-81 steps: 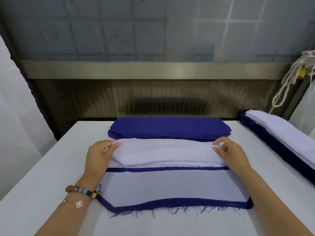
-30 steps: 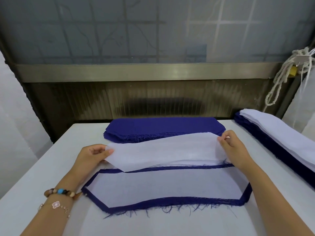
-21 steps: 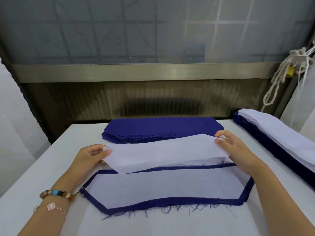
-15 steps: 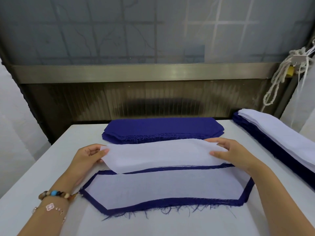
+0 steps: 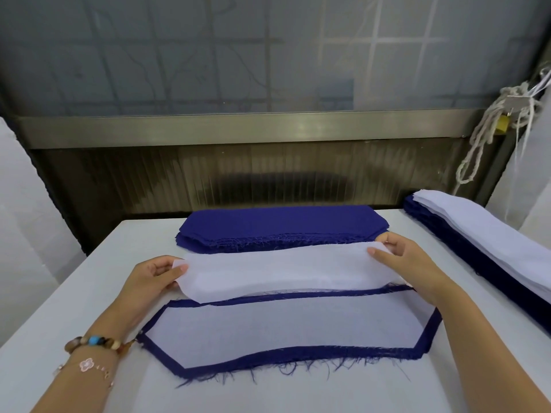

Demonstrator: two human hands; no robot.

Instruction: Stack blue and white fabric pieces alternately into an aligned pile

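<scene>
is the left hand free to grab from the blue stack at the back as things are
Probably not yet: the left hand pinches the left end of the white piece, so it is occupied. The blue stack lies uncovered just beyond it, with nothing else between them.

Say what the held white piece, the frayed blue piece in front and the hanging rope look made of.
White piece: thin, matte, stiffish sheet, perhaps interfacing; it sags only gently where held. Blue piece: woven cloth, matte; loose threads fray from its edge. Rope: twisted pale fibre, likely cotton; strands show.
</scene>
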